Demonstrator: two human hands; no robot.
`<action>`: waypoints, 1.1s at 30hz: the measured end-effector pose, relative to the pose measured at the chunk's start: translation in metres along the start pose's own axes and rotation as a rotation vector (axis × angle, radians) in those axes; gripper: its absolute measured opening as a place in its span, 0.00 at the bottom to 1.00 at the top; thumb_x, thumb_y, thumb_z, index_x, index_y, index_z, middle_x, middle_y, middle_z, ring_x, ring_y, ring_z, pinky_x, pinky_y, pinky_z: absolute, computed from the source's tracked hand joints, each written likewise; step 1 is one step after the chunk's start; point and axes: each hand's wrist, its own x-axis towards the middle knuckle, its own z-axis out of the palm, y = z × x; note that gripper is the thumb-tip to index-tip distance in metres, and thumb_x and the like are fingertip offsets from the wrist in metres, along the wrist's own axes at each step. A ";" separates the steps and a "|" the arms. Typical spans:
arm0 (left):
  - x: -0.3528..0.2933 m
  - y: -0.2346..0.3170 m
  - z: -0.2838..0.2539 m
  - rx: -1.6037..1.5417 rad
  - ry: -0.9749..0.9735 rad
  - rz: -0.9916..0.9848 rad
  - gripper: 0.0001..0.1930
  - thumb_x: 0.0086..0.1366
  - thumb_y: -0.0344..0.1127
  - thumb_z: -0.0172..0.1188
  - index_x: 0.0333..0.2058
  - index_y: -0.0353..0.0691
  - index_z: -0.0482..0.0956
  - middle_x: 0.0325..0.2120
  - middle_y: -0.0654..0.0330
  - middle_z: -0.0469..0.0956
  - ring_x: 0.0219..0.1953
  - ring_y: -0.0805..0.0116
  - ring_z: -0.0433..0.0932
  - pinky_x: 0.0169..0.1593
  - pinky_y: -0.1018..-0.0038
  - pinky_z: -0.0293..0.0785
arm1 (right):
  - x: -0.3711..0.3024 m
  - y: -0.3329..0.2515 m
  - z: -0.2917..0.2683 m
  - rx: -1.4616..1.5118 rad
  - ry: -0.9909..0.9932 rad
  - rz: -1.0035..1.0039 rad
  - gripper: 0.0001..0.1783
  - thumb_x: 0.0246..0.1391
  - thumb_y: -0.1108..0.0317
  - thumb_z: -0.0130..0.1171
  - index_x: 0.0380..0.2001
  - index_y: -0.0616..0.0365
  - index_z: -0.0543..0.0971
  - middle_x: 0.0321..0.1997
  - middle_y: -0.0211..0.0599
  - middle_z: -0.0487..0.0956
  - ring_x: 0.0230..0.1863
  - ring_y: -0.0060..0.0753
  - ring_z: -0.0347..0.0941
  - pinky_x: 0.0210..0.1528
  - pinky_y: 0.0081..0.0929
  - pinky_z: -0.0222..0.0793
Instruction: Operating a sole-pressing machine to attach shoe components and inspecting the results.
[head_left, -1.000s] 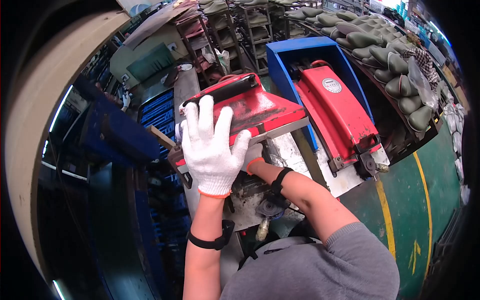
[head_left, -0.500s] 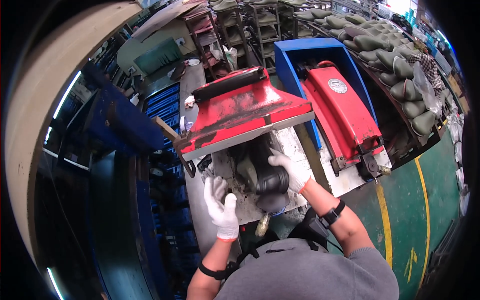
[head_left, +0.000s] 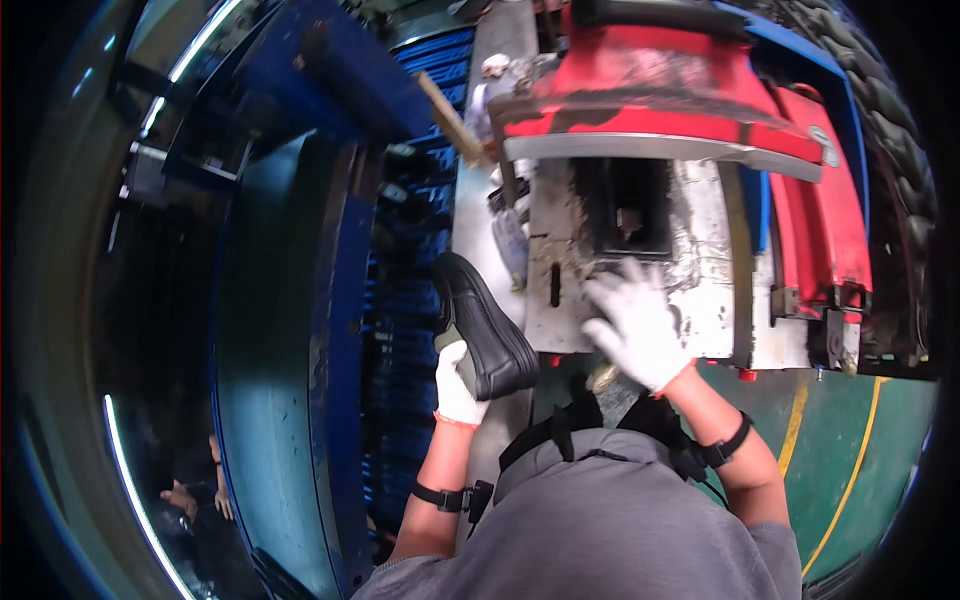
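My left hand point(head_left: 458, 385), in a white glove, grips a black shoe point(head_left: 485, 325) by its side near the heel. The sole faces right, and a pale green form shows inside the shoe. Gloved in white too, my right hand point(head_left: 640, 325) has its fingers spread and holds nothing. It hovers at the near edge of a pale metal machine top point(head_left: 560, 225), just before a dark rectangular opening point(head_left: 630, 215) in it. Above that opening stands the raised red lid point(head_left: 650, 85) of the machine.
A second red lid point(head_left: 820, 210) sits in a blue housing at the right. To the left run blue slatted rollers point(head_left: 412, 310) and a long blue-framed machine point(head_left: 265, 350). A wooden bar point(head_left: 450, 118) juts beside the lid. Another person's hand point(head_left: 180, 498) shows at the lower left.
The black shoe has left the machine opening and is now in my left hand, farther left. My right hand has let go of it. The view has swung left and down.
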 end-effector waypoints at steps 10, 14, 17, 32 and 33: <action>0.097 0.063 -0.189 0.254 0.606 0.092 0.25 0.56 0.40 0.71 0.53 0.48 0.78 0.50 0.60 0.79 0.51 0.57 0.80 0.53 0.51 0.79 | -0.029 0.025 0.045 -0.173 0.312 0.019 0.16 0.58 0.63 0.65 0.49 0.48 0.83 0.51 0.34 0.82 0.57 0.43 0.77 0.64 0.49 0.66; 0.140 0.089 -0.206 0.277 0.656 0.024 0.24 0.52 0.44 0.71 0.49 0.50 0.79 0.46 0.62 0.79 0.47 0.57 0.79 0.52 0.46 0.77 | -0.030 0.029 0.049 -0.173 0.316 0.045 0.15 0.57 0.63 0.66 0.48 0.49 0.83 0.49 0.33 0.82 0.54 0.40 0.77 0.56 0.40 0.68; 0.169 0.139 -0.230 0.308 0.669 0.175 0.20 0.52 0.41 0.72 0.45 0.49 0.80 0.42 0.62 0.79 0.44 0.58 0.79 0.51 0.54 0.78 | -0.026 0.025 0.048 -0.144 0.315 0.045 0.16 0.57 0.64 0.66 0.48 0.49 0.83 0.49 0.33 0.81 0.54 0.42 0.77 0.59 0.42 0.68; 0.224 0.149 -0.259 0.877 0.762 0.364 0.42 0.69 0.57 0.63 0.74 0.43 0.59 0.71 0.50 0.65 0.70 0.48 0.65 0.65 0.47 0.70 | -0.025 0.029 0.055 -0.145 0.267 0.058 0.16 0.55 0.65 0.66 0.48 0.49 0.84 0.48 0.34 0.82 0.52 0.43 0.78 0.60 0.44 0.67; 0.216 0.142 -0.261 0.970 0.596 0.543 0.42 0.70 0.52 0.65 0.74 0.35 0.59 0.70 0.47 0.68 0.68 0.48 0.71 0.63 0.57 0.75 | -0.025 0.030 0.055 -0.176 0.266 0.051 0.16 0.55 0.66 0.66 0.48 0.49 0.84 0.48 0.34 0.82 0.52 0.43 0.78 0.59 0.43 0.68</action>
